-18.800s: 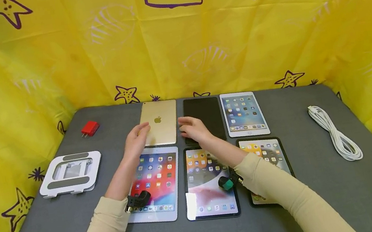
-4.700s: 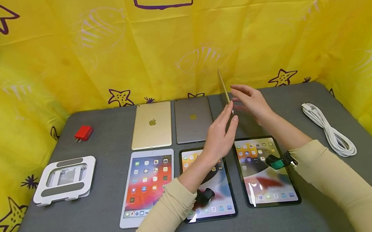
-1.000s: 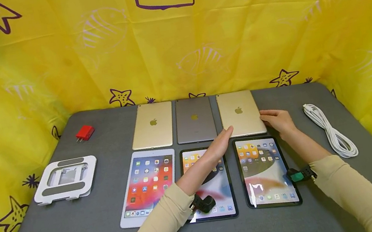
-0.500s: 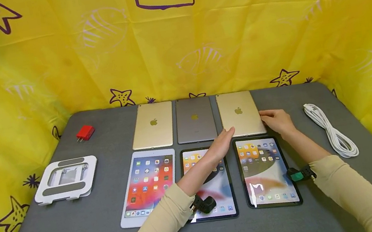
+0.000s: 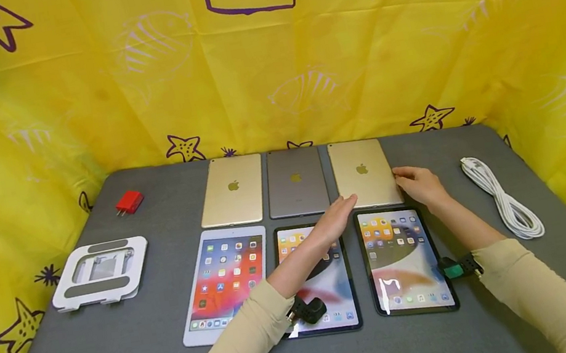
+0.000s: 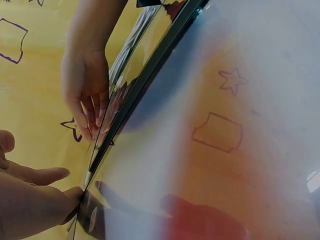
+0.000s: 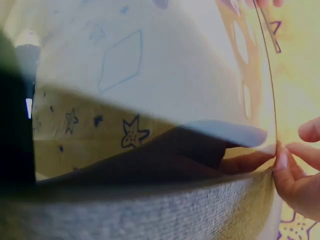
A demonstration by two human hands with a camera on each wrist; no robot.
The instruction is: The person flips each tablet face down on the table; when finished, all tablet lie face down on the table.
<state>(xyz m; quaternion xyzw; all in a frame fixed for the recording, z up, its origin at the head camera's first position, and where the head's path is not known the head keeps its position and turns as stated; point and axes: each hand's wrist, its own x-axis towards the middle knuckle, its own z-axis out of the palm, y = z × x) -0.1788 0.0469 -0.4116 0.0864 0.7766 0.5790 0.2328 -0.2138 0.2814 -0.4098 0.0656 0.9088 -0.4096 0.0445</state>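
Note:
At the back right of the table, a gold tablet lies flat with its back and apple logo up. My left hand touches its near left corner, fingers straight and reaching forward. Along its right edge, my right hand rests its fingertips low beside the tablet. In the left wrist view, the right hand hangs with loosely bent fingers. A grey tablet and another gold tablet lie back-up to the left in the same row.
In front lie a white-framed tablet and two black-framed tablets, screens lit. To the left are a white folding stand and a red charger plug. A coiled white cable lies right. Yellow cloth hangs behind.
The middle and right back tablets lay screen-up at first. The right one was later held on edge and now lies back-up. In the last half second it slid slightly left.

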